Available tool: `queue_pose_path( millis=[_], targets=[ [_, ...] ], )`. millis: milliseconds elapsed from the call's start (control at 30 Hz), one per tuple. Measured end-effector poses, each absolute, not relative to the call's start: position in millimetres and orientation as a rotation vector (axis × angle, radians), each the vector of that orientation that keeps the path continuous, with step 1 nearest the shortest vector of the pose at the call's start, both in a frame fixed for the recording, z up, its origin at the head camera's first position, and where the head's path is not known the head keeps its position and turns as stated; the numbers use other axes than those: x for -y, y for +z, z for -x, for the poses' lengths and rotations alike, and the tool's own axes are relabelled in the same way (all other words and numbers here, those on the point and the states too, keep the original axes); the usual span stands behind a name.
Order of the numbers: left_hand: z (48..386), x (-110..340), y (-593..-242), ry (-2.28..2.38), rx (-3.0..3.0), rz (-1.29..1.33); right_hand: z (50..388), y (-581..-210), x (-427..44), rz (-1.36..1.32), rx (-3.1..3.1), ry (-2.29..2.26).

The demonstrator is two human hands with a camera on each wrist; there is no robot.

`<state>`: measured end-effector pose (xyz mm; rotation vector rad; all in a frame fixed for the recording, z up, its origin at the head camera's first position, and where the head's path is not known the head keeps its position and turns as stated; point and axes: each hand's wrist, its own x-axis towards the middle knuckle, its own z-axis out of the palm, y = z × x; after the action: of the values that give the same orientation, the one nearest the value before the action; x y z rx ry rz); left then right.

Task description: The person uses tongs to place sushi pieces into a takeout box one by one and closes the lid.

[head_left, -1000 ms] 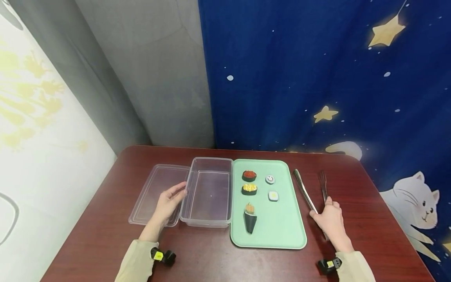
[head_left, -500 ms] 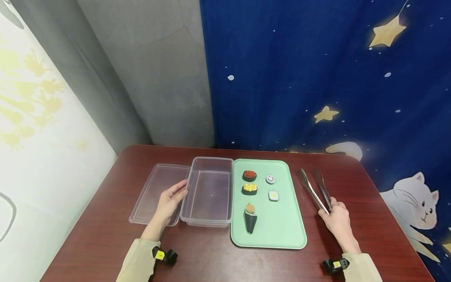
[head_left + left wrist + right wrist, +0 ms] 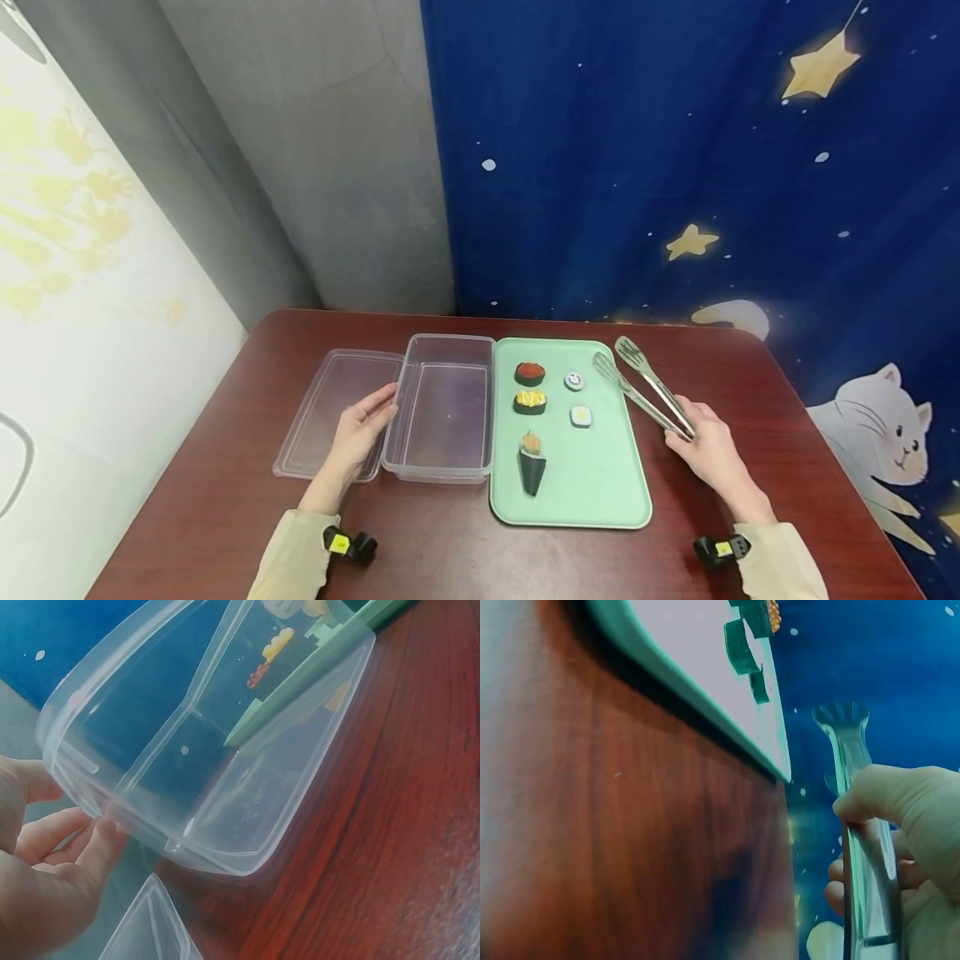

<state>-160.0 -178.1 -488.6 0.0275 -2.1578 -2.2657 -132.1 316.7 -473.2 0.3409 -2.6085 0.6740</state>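
Observation:
A clear plastic food container (image 3: 447, 425) stands lidless on the table, left of a mint-green tray (image 3: 600, 492). My left hand (image 3: 360, 429) holds its left rim; the left wrist view shows the fingers (image 3: 101, 844) at that rim. My right hand (image 3: 708, 446) grips metal tongs (image 3: 660, 392), raised off the table with their two arms spread apart. The tong tips hang over the tray's far right corner, nothing between them. On the tray lie a red-topped sushi (image 3: 530, 373), a yellow-topped sushi (image 3: 530, 402), a hand roll (image 3: 532, 467), a round roll (image 3: 574, 381) and a square roll (image 3: 581, 417).
A clear lid (image 3: 318, 425) lies flat on the table left of the container, partly behind the left forearm. The container and the tray stand side by side. The reddish-brown table (image 3: 420, 550) ends at a grey and blue curtain (image 3: 555, 208).
My right hand lifts the tongs from the table right of the tray and swings their tips left, over the tray's far right corner. The left hand stays at the container.

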Motion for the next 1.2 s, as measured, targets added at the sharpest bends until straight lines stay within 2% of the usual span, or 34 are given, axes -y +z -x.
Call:
queue_pose_path(
  millis=[433,733,967,1200],
  targets=[
    [159.0,178.7,-489.8,-2.264,2.147,0.019,166.2,-470.8,-293.5,-0.612,2.727,0.761],
    [156.3,179.1,-494.0,-2.233,2.024,0.242,185.7,-472.2,-280.6,-0.767,2.782,0.793],
    [159.7,179.0,-490.9,-2.219,2.173,0.032,196.1,-470.0,-275.9,-0.822,2.846,0.795],
    [159.8,177.3,-487.2,-2.229,2.197,-0.03,200.8,-468.6,-271.4,-0.876,2.85,0.752]
  ],
)
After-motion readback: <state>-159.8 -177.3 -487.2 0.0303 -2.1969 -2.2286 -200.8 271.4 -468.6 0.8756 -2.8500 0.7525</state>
